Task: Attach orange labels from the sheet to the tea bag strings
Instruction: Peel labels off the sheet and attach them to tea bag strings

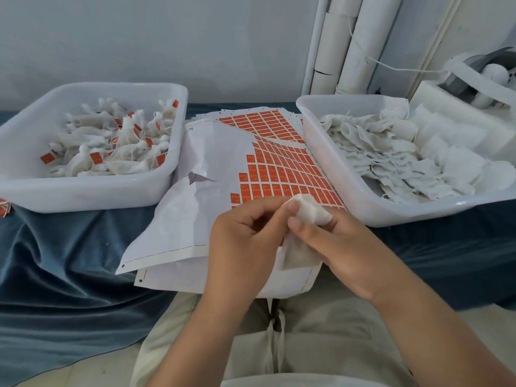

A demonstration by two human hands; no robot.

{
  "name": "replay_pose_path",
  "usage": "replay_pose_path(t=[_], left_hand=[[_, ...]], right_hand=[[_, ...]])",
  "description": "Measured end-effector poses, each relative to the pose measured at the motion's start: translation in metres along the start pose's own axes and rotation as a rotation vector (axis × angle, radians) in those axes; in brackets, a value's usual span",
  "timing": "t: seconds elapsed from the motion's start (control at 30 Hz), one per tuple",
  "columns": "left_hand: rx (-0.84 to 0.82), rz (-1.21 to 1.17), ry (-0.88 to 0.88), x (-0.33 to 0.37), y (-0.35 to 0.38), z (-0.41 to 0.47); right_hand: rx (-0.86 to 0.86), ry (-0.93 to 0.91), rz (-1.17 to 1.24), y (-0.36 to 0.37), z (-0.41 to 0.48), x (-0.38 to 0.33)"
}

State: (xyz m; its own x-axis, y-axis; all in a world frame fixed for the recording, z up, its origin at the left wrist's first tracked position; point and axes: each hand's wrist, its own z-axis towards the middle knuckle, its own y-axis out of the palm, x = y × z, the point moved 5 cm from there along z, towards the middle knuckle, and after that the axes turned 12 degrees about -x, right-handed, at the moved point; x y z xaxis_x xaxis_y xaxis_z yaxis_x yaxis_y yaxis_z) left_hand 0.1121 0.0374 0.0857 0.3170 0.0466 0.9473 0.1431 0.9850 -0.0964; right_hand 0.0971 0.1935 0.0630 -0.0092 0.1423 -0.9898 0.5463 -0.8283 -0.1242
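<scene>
Both hands meet over the near end of the label sheet (282, 169), a white backing sheet with rows of orange labels on its right half and bare peeled paper on its left. My right hand (343, 247) grips a white tea bag (307, 213); the bag's lower part hangs below between the hands. My left hand (243, 241) has its fingers curled, thumb and fingertips pinching at the bag's top. Whether a string or label sits between the fingers is hidden.
A white tub (173, 163) on the left holds tea bags with orange labels on them. A white tub (363, 202) on the right holds plain tea bags. More label sheets (259, 118) lie behind. Blue cloth (69, 261) covers the surface; white rolls (351, 43) lean at the back.
</scene>
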Motion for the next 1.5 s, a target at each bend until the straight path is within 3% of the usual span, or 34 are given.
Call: replay_pose_path(t=[0.17,0.3,0.4,0.57,0.73,0.87,0.97,1.27,1.37,1.5], left_hand=[[0.049,0.251,0.108,0.011,-0.016,0.001],[0.008,0.226,0.054,0.009,-0.019,0.002],[-0.025,0.188,0.019,0.005,-0.019,0.004],[0.064,0.106,-0.023,0.003,-0.039,0.004],[0.131,0.076,-0.036,0.003,-0.043,0.003],[0.160,-0.020,-0.028,0.004,-0.045,0.003],[0.167,0.083,0.028,0.008,-0.040,0.000],[0.172,0.217,0.113,0.013,-0.033,-0.001],[0.117,0.216,0.052,0.005,-0.030,0.002],[-0.004,0.274,-0.056,-0.007,-0.030,0.006]], right_hand=[[0.085,0.005,0.038,-0.002,0.000,0.002],[-0.145,-0.052,0.464,0.010,0.004,0.002],[-0.178,-0.036,0.678,0.016,0.007,0.007],[-0.125,-0.033,0.527,0.009,0.008,0.004],[-0.295,-0.101,0.661,0.017,0.008,0.002],[-0.363,-0.037,0.454,0.018,0.003,0.009],[-0.449,0.059,0.399,0.022,-0.002,0.016],[-0.610,0.054,0.355,0.026,-0.006,0.015],[-0.587,-0.044,0.274,0.029,-0.005,0.015],[-0.417,-0.172,0.227,0.023,0.001,0.011]])
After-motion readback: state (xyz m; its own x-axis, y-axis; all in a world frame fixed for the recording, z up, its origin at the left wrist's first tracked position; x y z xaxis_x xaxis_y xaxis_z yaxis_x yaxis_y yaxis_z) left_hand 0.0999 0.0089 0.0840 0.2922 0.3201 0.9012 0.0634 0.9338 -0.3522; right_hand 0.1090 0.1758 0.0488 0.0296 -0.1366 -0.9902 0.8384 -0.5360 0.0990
